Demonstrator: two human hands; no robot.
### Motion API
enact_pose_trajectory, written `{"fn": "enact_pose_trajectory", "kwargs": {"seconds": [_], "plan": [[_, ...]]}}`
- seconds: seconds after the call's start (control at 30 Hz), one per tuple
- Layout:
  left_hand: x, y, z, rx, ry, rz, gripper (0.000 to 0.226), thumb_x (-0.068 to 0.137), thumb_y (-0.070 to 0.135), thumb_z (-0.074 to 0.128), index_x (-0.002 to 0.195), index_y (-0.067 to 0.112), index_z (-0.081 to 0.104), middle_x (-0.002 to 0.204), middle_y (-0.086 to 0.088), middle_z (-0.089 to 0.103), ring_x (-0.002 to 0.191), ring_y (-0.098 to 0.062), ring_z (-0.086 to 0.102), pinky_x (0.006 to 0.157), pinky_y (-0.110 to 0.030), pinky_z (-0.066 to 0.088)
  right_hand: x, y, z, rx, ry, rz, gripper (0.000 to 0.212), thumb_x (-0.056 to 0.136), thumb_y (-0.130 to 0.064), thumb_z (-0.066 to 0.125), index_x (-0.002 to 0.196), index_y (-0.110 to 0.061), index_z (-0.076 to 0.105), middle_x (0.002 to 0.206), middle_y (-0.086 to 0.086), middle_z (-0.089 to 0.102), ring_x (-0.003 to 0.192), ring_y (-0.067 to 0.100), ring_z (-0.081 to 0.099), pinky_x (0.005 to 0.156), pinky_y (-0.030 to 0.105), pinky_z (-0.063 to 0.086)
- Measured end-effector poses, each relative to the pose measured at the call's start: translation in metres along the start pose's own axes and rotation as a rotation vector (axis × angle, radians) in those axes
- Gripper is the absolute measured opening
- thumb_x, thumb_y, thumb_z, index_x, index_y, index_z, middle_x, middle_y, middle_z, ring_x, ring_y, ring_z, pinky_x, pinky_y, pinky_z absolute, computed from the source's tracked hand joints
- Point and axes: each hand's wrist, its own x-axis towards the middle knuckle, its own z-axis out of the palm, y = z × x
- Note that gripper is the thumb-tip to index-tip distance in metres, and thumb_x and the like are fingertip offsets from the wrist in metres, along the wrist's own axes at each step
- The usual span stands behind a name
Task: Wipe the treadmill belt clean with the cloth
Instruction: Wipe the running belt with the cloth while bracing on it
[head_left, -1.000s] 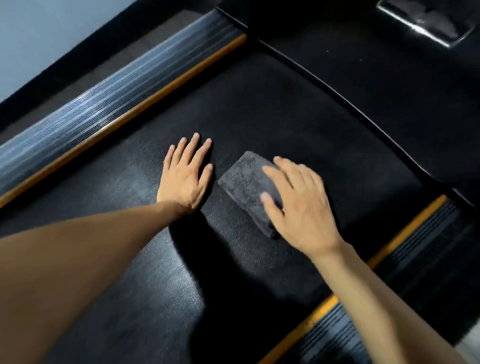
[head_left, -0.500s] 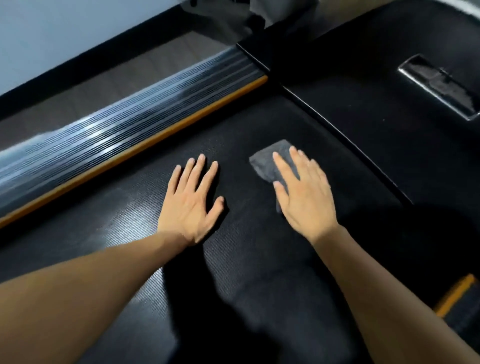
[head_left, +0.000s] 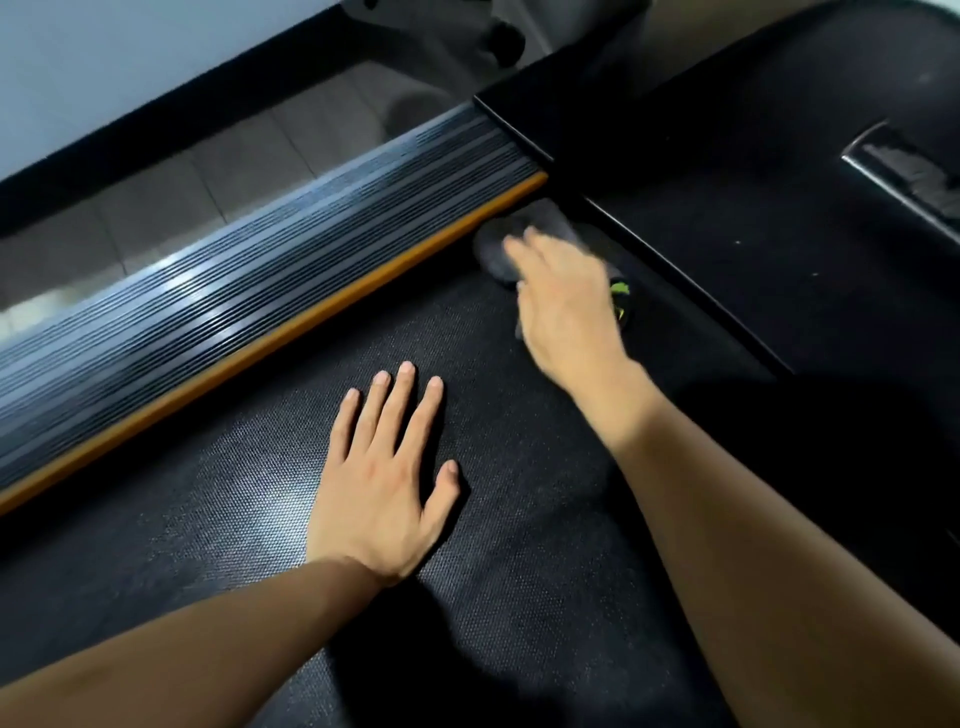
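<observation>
Cloth (head_left: 511, 236), dark grey and folded, lies on the treadmill belt (head_left: 519, 519) at its far left corner, just beside the orange strip of the side rail (head_left: 249, 312) and the black motor cover (head_left: 727, 208). Right hand (head_left: 569, 306), blurred, presses flat on it, fingers straight and close together. Left hand (head_left: 382, 483) rests palm-down on the belt, 5 fingers straight and slightly spread, holding nothing.

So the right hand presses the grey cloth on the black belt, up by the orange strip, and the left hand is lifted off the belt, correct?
Not quite: the head view shows the left hand resting flat on the black textured treadmill belt, not lifted. The rest stands.
</observation>
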Motion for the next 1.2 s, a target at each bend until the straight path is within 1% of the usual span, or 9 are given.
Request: {"fn": "enact_pose_trajectory", "kwargs": {"seconds": [0.1,0.17,0.33,0.47,0.63,0.8,0.93,1.07,1.2], "plan": [[0.001,0.001,-0.001,0.013,-0.01,0.0,0.073,0.098,0.053,0.032,0.163,0.022,0.021,0.171,-0.006,0.014,0.159,-0.025,0.008,0.128,-0.051,0.013,-0.025,-0.025,0.004,0.133,-0.089,-0.275,0.045,0.088,-0.016,0.048,0.13,-0.007,0.062,0.131,0.016,0.063,0.116,0.033,0.062,0.095,0.049,0.051],[0.0,0.0,-0.002,0.011,-0.011,-0.001,0.073,0.098,0.053,0.032,0.163,0.022,0.021,0.171,-0.007,0.014,0.159,-0.025,0.008,0.128,-0.051,0.012,-0.029,-0.025,-0.004,0.135,-0.164,-0.313,0.047,0.088,-0.019,0.054,0.134,-0.009,0.06,0.134,0.013,0.062,0.118,0.03,0.061,0.098,0.046,0.05],[0.001,0.0,-0.004,0.021,-0.015,0.001,0.074,0.097,0.053,0.034,0.163,0.022,0.02,0.171,-0.006,0.014,0.159,-0.025,0.007,0.127,-0.052,0.014,-0.012,-0.004,-0.034,-0.042,-0.092,-0.219,0.06,0.095,-0.059,0.046,0.142,-0.022,0.054,0.149,0.01,0.048,0.138,0.025,0.043,0.118,0.047,0.026],[0.0,0.001,-0.004,0.026,-0.029,-0.004,0.074,0.098,0.054,0.033,0.163,0.023,0.018,0.172,-0.006,0.012,0.16,-0.025,0.006,0.128,-0.051,0.012,-0.016,-0.013,-0.025,-0.141,-0.186,-0.019,0.071,0.094,-0.066,0.039,0.153,-0.027,0.034,0.159,0.014,0.031,0.147,0.028,0.027,0.122,0.047,0.018],[0.001,0.0,-0.003,0.029,-0.032,-0.003,0.074,0.097,0.053,0.034,0.163,0.022,0.02,0.171,-0.007,0.015,0.159,-0.026,0.01,0.127,-0.051,0.014,0.003,0.005,-0.012,-0.138,-0.196,0.169,0.063,0.1,-0.043,0.043,0.156,-0.037,0.016,0.165,0.011,0.016,0.149,0.031,0.02,0.12,0.05,0.02],[0.001,0.0,-0.003,0.031,-0.033,0.003,0.075,0.097,0.054,0.032,0.163,0.021,0.019,0.171,-0.008,0.012,0.159,-0.026,0.008,0.127,-0.052,0.014,0.008,0.015,-0.011,-0.297,-0.07,0.126,0.063,0.096,-0.028,0.052,0.154,-0.028,0.029,0.141,0.017,0.045,0.122,0.035,0.047,0.101,0.046,0.038],[0.001,0.0,-0.002,0.01,-0.034,0.003,0.075,0.097,0.053,0.033,0.163,0.021,0.018,0.172,-0.007,0.011,0.16,-0.026,0.006,0.128,-0.052,0.013,0.024,0.017,-0.012,-0.236,-0.068,0.189,0.063,0.093,-0.017,0.055,0.152,-0.027,0.033,0.125,0.017,0.05,0.109,0.036,0.049,0.096,0.047,0.04],[0.002,0.0,-0.002,0.004,-0.024,0.005,0.076,0.096,0.053,0.035,0.163,0.021,0.019,0.172,-0.007,0.01,0.16,-0.026,0.006,0.128,-0.052,0.012,0.024,0.021,-0.019,-0.218,0.11,0.226,0.059,0.091,-0.017,0.053,0.148,-0.027,0.038,0.123,0.013,0.051,0.106,0.032,0.048,0.092,0.045,0.04],[0.002,0.001,-0.002,0.012,-0.033,0.0,0.077,0.096,0.054,0.035,0.164,0.022,0.017,0.172,-0.007,0.008,0.16,-0.025,0.003,0.128,-0.051,0.01,0.01,0.023,-0.01,-0.248,-0.029,0.21,0.058,0.095,-0.024,0.051,0.151,-0.029,0.035,0.13,0.014,0.049,0.116,0.035,0.047,0.098,0.048,0.037]]}}
